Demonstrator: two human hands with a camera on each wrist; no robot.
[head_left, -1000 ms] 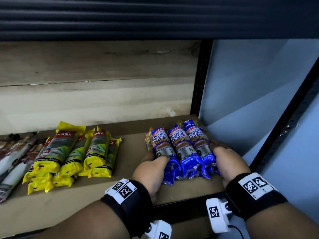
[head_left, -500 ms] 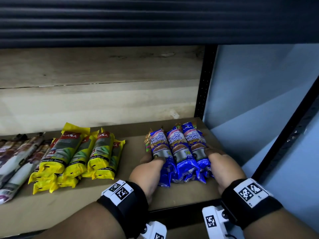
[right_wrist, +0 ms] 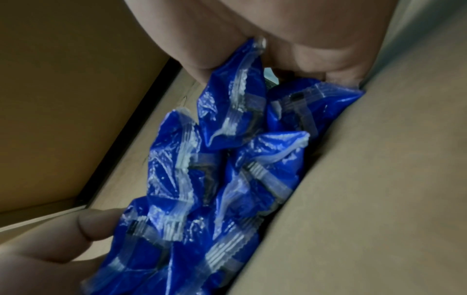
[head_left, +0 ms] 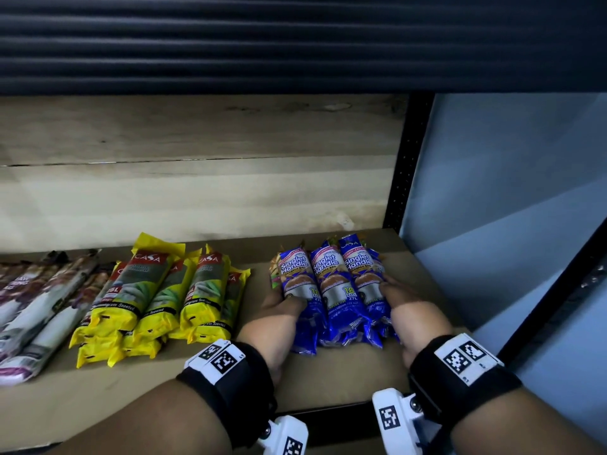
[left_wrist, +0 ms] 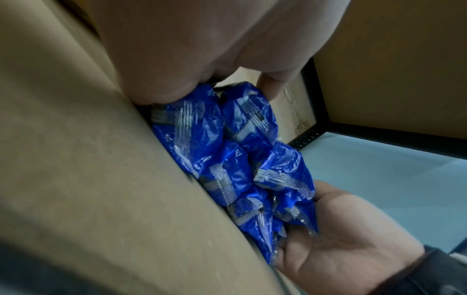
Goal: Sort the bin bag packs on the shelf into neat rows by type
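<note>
A stack of blue bin bag packs (head_left: 331, 284) lies lengthwise at the right end of the shelf board (head_left: 328, 372). My left hand (head_left: 282, 310) grips its left side, thumb over the top pack. My right hand (head_left: 414, 313) grips the right side. The left wrist view shows the crimped blue pack ends (left_wrist: 227, 159) under my left hand (left_wrist: 202, 49), with the right hand (left_wrist: 341, 229) opposite. From the right wrist, the blue packs (right_wrist: 227, 169) sit between my right hand (right_wrist: 278, 30) and the left thumb (right_wrist: 96, 221). Yellow packs (head_left: 157, 290) lie in a row further left.
Purple-and-white packs (head_left: 39, 300) lie at the far left of the shelf. A black upright post (head_left: 404, 178) and a pale blue wall (head_left: 509, 192) close off the right side. A dark ribbed shelf (head_left: 295, 44) hangs overhead. A wooden back panel (head_left: 197, 192) stands behind.
Both hands have stayed on the blue stack. The stack has shifted slightly left, away from the post, and the head view has tilted a little.
</note>
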